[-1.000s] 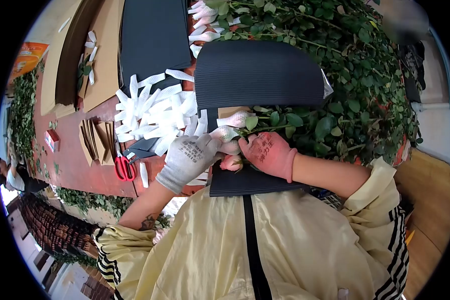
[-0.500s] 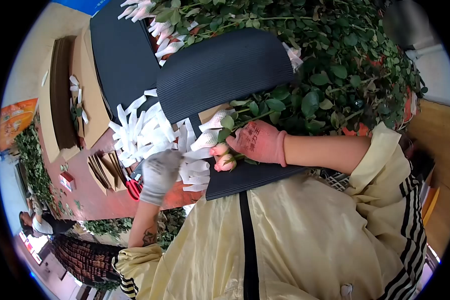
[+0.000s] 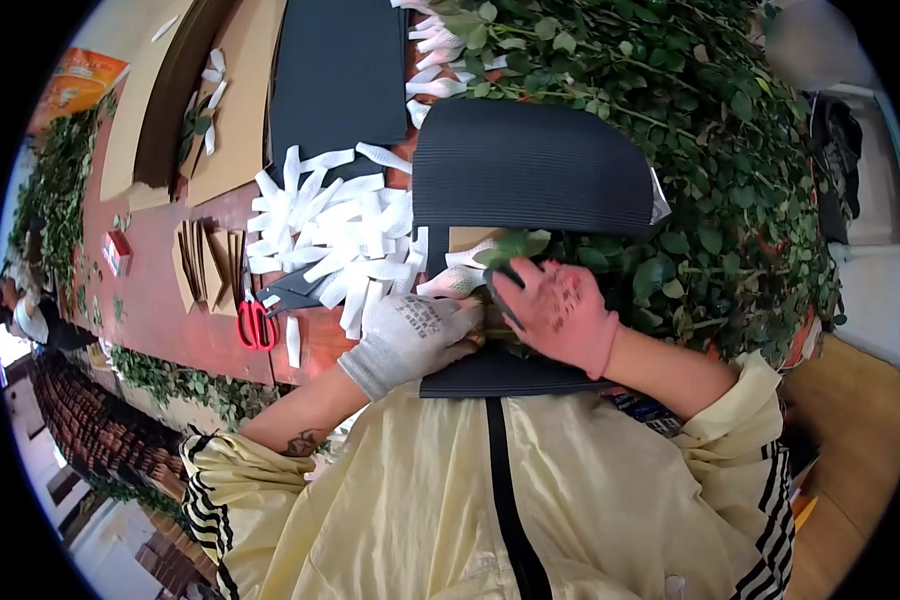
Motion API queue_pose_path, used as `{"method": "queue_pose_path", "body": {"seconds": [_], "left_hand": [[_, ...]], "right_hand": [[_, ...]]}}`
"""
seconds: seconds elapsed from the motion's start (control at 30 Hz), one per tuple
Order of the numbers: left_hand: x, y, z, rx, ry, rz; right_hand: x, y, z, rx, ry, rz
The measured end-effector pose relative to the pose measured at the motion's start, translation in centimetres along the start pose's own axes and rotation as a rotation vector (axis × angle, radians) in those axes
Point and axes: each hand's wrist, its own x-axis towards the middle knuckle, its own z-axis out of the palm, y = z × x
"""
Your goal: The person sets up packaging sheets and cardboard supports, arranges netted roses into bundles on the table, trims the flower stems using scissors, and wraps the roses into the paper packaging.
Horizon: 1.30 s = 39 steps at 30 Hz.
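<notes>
My left hand [image 3: 420, 335], in a whitish-grey glove, is closed at the near edge of a dark corrugated sheet [image 3: 515, 376]. Its fingers hide whatever they hold; the pink roses of the earlier frame do not show there. Close by on the right is my right hand [image 3: 565, 312], in a pink glove with dark-looking fingertips, its fingers spread over the leafy stems. Just beyond both hands lie rose heads in white foam net sleeves [image 3: 452, 282]. Behind them a curved black corrugated sheet [image 3: 530, 165] covers part of the flowers. A heap of empty white net sleeves [image 3: 345, 235] lies left.
Red-handled scissors [image 3: 258, 325] lie beside folded cardboard pieces [image 3: 208, 265] on the red table [image 3: 160, 290]. Flat black sheets [image 3: 340, 75] and cardboard [image 3: 235, 110] are stacked farther back. Thick rose foliage [image 3: 730, 180] fills the right side. Another person [image 3: 30, 315] is at far left.
The view has shifted. My left hand has moved right to where the pink roses were, covering that spot. My right hand's fingers have spread from their closed grip at the stems.
</notes>
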Motion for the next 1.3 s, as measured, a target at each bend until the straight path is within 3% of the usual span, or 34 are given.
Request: {"method": "queue_pose_path", "body": {"seconds": [0.1, 0.13, 0.23, 0.27, 0.5, 0.63, 0.67, 0.8, 0.9, 0.97, 1.03, 1.1, 1.2, 1.3], "left_hand": [[0.5, 0.2, -0.3, 0.015, -0.102, -0.039], [0.5, 0.4, -0.4, 0.044, -0.096, -0.087], [0.6, 0.8, -0.7, 0.100, -0.116, -0.124], [0.7, 0.9, -0.9, 0.139, -0.138, -0.110], [1.0, 0.8, -1.0, 0.032, -0.243, -0.137], [0.8, 0.9, -0.9, 0.085, -0.240, -0.124], [0.8, 0.8, -0.8, 0.079, -0.264, -0.150], [0.4, 0.2, -0.3, 0.071, -0.219, -0.110], [0.6, 0.2, -0.7, 0.044, -0.198, -0.099], [0.9, 0.0, -1.9, 0.043, -0.200, -0.036], [0.6, -1.0, -1.8, -0.074, 0.061, -0.230], [0.9, -2.2, -1.4, -0.042, 0.068, -0.309], [1.4, -5.0, 0.1, 0.235, 0.123, 0.028], [1.9, -5.8, -0.3, 0.217, 0.100, 0.153]], "right_hand": [[-0.1, 0.0, 1.7, -0.022, -0.122, -0.044], [-0.2, -0.2, 1.9, -0.058, -0.372, 0.006], [1.3, 0.3, 0.4, -0.015, -0.572, 0.117], [0.9, 0.6, 0.8, -0.047, -0.442, 0.089], [-0.3, 0.3, 3.0, -0.046, -0.292, 0.031], [0.0, 1.6, 2.4, -0.113, -0.323, -0.049], [0.6, 2.1, 1.8, -0.048, -0.437, -0.003], [-0.4, 1.6, 2.9, -0.174, -0.339, -0.171], [0.6, 1.4, 2.9, -0.145, -0.478, -0.115], [0.0, 1.2, 3.1, -0.151, -0.410, -0.118], [-0.4, 1.1, 3.8, -0.166, -0.339, -0.121], [-0.9, 1.0, 4.6, -0.160, -0.231, -0.120], [0.3, 0.8, 3.3, -0.109, -0.347, -0.067], [0.5, 0.7, 3.3, -0.026, -0.420, 0.028]]}}
